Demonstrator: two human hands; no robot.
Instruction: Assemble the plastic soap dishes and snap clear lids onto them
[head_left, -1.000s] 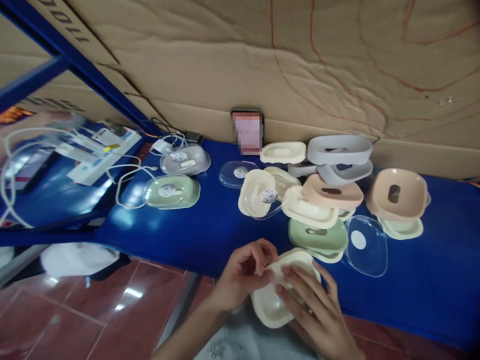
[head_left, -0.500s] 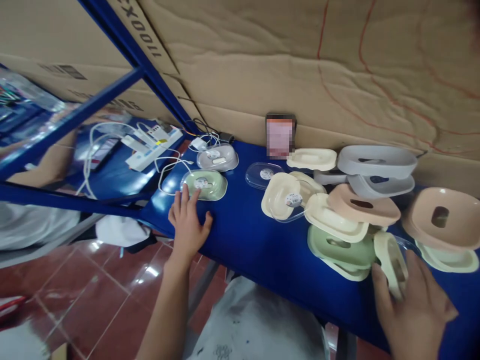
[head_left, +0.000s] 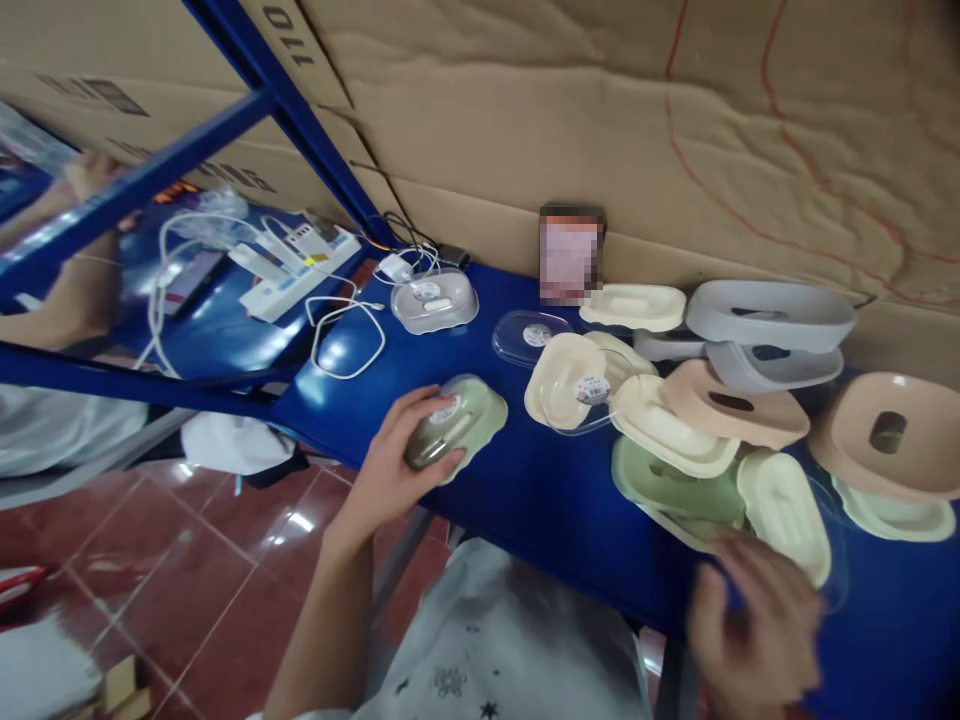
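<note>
My left hand (head_left: 390, 465) grips a green soap box with a clear lid (head_left: 459, 425) and holds it tilted just above the blue shelf (head_left: 525, 500). My right hand (head_left: 754, 625) hovers blurred at the lower right with its fingers apart and nothing in it. Just above that hand a cream soap tray (head_left: 784, 512) lies against a green tray (head_left: 675, 490) at the front of a pile of cream, pink and grey trays.
A grey lidded soap box (head_left: 435, 298) and a clear lid (head_left: 531, 336) lie further back. A white power strip with cables (head_left: 296, 268) sits at the left. A phone (head_left: 571, 252) leans on the cardboard wall. Blue shelf beams (head_left: 150, 175) cross the left side.
My left hand has taken the green lidded box from the shelf and drawn it toward me. My right hand has let go of the cream tray, which now rests on the pile.
</note>
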